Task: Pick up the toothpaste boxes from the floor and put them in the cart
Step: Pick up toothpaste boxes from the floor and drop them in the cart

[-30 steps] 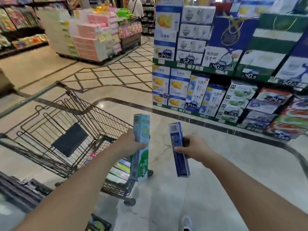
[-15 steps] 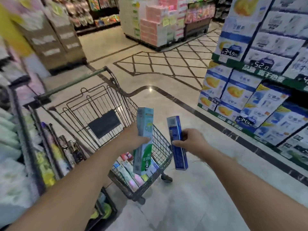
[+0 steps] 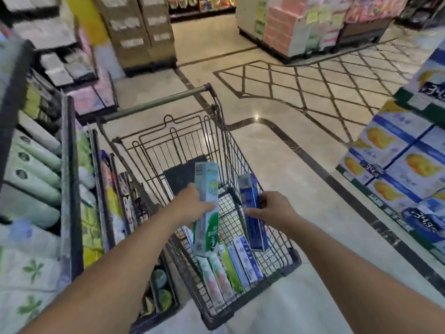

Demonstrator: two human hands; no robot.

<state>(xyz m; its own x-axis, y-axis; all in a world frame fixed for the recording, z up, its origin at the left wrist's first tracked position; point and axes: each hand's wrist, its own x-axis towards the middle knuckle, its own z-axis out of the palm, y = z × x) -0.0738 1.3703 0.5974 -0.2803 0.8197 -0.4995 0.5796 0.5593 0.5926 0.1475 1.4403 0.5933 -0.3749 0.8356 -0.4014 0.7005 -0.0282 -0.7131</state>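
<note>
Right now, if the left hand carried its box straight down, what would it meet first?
Probably the row of toothpaste boxes lying in the cart. The left hand holds its green box over them, though depth is unclear.

Both bare forearms reach forward and slightly inward from the lower corners. The left hand [image 3: 195,205] is curled around the middle of a tall green-and-white cardboard toothpaste box [image 3: 206,209], held upright. The right hand [image 3: 272,208] grips a narrow blue cardboard toothpaste box [image 3: 252,213] the same way, thumb across its front face.
</note>
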